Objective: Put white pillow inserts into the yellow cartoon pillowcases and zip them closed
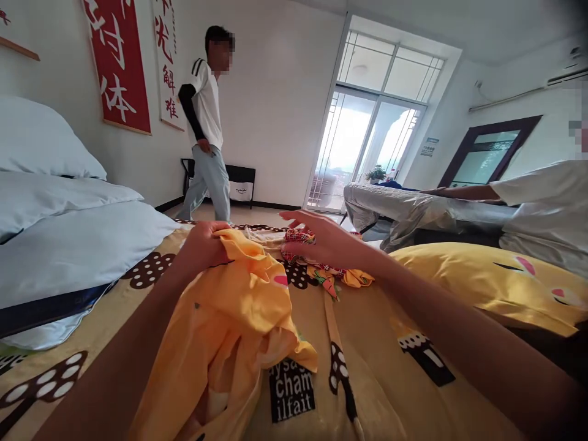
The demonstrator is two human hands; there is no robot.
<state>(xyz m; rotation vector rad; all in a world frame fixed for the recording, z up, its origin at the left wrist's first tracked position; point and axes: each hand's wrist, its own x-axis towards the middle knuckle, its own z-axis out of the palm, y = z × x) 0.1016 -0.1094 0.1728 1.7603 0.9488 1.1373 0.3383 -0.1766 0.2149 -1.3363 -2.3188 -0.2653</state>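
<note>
My left hand (204,245) is closed on the gathered upper edge of a yellow pillowcase (243,300). The limp cloth hangs in folds toward me over the patterned bedspread (381,380); a pink patch shows on it. To the right, my right hand (321,242) is open, its fingers stretched out leftward over a bunched red checked cloth (294,248). I cannot tell whether they touch it. By its wrist lies a small carrot-print piece of cloth (327,285), with a yellow bit of fabric beside it.
White pillows (59,239) are stacked on the left. A stuffed yellow pillow (482,275) lies at the right. One person (209,122) walks beyond the bed; another person (542,190) leans over a plastic-covered bed (413,208). A black bench (241,177) stands by the wall.
</note>
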